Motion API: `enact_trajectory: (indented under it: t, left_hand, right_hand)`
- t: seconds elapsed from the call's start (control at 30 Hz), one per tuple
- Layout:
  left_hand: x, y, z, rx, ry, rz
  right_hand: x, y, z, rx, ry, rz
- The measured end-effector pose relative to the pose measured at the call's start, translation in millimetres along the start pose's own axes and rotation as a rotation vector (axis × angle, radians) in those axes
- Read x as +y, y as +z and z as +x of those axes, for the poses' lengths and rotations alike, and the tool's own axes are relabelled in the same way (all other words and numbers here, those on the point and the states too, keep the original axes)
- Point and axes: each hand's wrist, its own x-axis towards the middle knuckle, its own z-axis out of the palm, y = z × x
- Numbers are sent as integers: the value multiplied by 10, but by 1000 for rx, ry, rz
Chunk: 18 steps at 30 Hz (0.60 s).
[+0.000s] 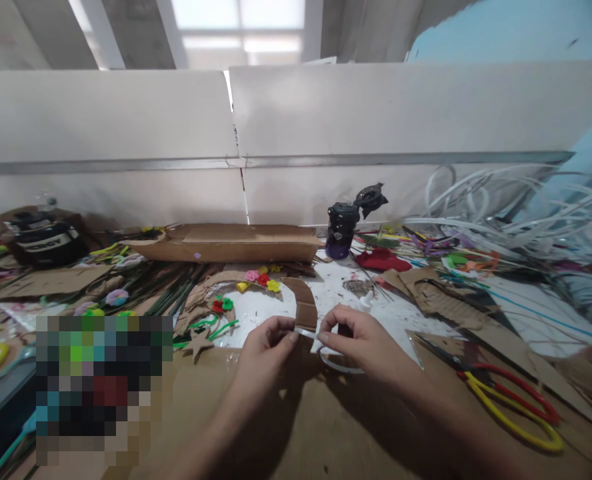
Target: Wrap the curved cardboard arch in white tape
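Observation:
My left hand [267, 347] and my right hand [359, 341] meet at the middle of the table. Both pinch a thin strip of clear tape [307, 333] stretched between their fingertips. A roll of tape [339, 362] lies under my right hand. Just beyond the fingers is a curved cardboard piece [303, 303] with small paper flowers [263, 279] stuck along its arc. A large flat sheet of cardboard [296, 427] lies under my forearms.
Yellow and red scissors [511, 397] lie at the right. A dark bottle [342, 229] and a long cardboard tray [226, 243] stand at the back, before a white partition [296, 133]. White strips [516, 207], green stems [166, 287] and cardboard scraps litter the table.

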Motion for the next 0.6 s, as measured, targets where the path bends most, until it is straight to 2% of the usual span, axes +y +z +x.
enact_trajectory:
  t: [0.6]
  left_hand:
    - [93, 32, -26, 42, -74, -68]
  right_hand:
    - [-10, 2, 17, 49, -65, -98]
